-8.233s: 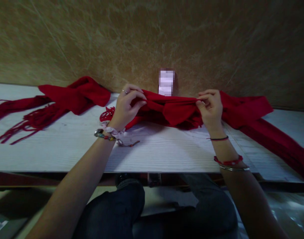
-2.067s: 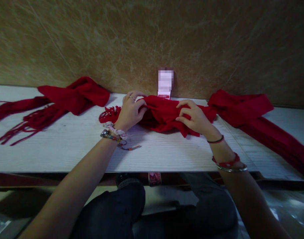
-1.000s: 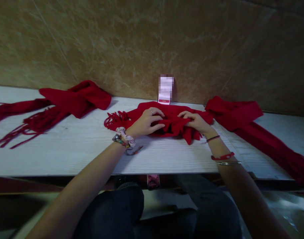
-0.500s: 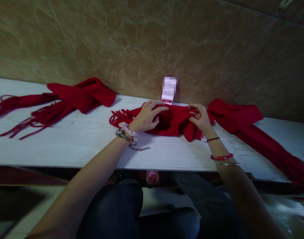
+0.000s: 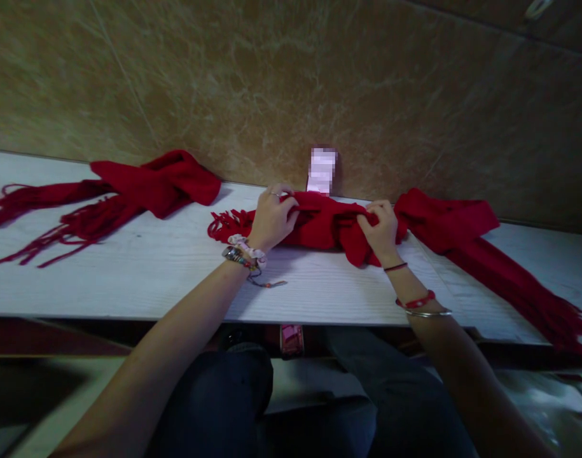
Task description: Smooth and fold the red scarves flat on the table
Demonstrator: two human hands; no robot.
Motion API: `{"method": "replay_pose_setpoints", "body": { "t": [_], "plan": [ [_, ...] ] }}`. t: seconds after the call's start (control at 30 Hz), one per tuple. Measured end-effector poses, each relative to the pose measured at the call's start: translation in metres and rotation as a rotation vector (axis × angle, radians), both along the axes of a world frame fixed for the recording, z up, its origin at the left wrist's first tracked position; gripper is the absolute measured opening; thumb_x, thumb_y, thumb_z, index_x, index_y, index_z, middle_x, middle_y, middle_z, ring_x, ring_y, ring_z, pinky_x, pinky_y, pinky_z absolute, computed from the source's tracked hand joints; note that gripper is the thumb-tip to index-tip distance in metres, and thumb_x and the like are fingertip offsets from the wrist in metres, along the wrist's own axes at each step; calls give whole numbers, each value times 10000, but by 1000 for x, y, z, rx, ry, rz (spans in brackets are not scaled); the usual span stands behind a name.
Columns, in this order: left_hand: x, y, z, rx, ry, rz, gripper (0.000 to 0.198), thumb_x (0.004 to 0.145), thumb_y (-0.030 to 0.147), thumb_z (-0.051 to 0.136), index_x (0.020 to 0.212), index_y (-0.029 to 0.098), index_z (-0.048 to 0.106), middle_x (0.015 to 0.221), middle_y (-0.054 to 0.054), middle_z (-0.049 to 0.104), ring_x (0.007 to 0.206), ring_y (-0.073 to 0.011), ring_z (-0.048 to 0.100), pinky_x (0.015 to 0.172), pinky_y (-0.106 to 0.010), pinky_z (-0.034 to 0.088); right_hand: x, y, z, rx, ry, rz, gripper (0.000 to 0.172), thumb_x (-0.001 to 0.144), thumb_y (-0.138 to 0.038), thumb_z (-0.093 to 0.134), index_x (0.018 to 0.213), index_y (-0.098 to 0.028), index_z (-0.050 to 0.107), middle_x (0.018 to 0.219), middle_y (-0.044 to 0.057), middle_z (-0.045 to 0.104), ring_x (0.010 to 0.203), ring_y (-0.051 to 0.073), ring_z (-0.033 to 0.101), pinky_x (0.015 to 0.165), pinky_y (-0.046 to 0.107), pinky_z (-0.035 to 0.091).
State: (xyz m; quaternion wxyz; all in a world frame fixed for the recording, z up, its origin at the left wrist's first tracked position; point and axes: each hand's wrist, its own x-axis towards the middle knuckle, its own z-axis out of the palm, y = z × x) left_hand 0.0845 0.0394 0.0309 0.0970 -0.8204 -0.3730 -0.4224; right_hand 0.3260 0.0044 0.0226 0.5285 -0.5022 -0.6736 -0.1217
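A red fringed scarf (image 5: 314, 229) lies bunched and folded on the white wood-grain table, its fringe spread out at the left end. My left hand (image 5: 273, 219) pinches the scarf's upper edge near that fringe, fingers curled over the cloth. Toward the other end, my right hand (image 5: 382, 228) grips a fold of the same scarf between thumb and fingers. A second red scarf (image 5: 161, 181) rests to the left with its tassels pointing left. On the right, a third red scarf (image 5: 453, 222) trails toward the front edge, close beside my right hand.
Behind the middle scarf, a phone (image 5: 322, 170) with a lit screen leans against the brown marbled wall (image 5: 252, 95). The white table (image 5: 176, 286) is narrow, and its front edge runs just above my knees. A small pink patterned object (image 5: 291, 340) is below that edge.
Both hands have closed on the scarf's cloth and drawn its upper part into a raised fold. The right hand has shifted slightly left. The outer scarves lie as before.
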Motion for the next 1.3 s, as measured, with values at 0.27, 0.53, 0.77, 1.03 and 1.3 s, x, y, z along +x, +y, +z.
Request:
{"method": "replay_pose_setpoints", "body": {
  "t": [0.27,0.53,0.77,1.03,1.3],
  "plan": [
    [0,5,-10,-25,-57,76,68,750,135,530,790,161,579,1190,-107,445,1117,-291,418,931,-473,384,16,14,-10,-61,134,-141,149,623,-176,507,582,-235,377,681,4,441,679,176,455,704,362,426],
    [4,3,-11,-71,-28,-10,115,750,112,519,839,163,570,1192,-94,417,1139,-257,402,983,-437,360,16,13,-11,-80,18,-46,111,653,-195,541,645,-231,437,724,13,486,733,194,487,711,368,432],
    [4,2,-10,-92,-21,-27,123,747,106,518,845,156,572,1189,-102,415,1142,-259,398,995,-431,346,18,14,-13,-81,8,-9,95,647,-184,549,667,-224,465,742,27,512,731,195,496,713,366,430],
    [3,2,-9,-77,-17,-34,119,741,101,522,830,164,570,1175,-95,428,1128,-256,411,984,-434,359,19,15,-14,-86,8,4,94,649,-187,546,666,-225,462,745,28,523,742,202,502,737,383,426],
    [4,3,-10,-59,-5,-29,124,737,104,538,842,158,577,1167,-96,435,1116,-258,424,975,-415,372,21,18,-16,-104,16,10,96,653,-185,550,676,-227,467,759,28,535,773,208,512,768,400,430]
  ]
}}
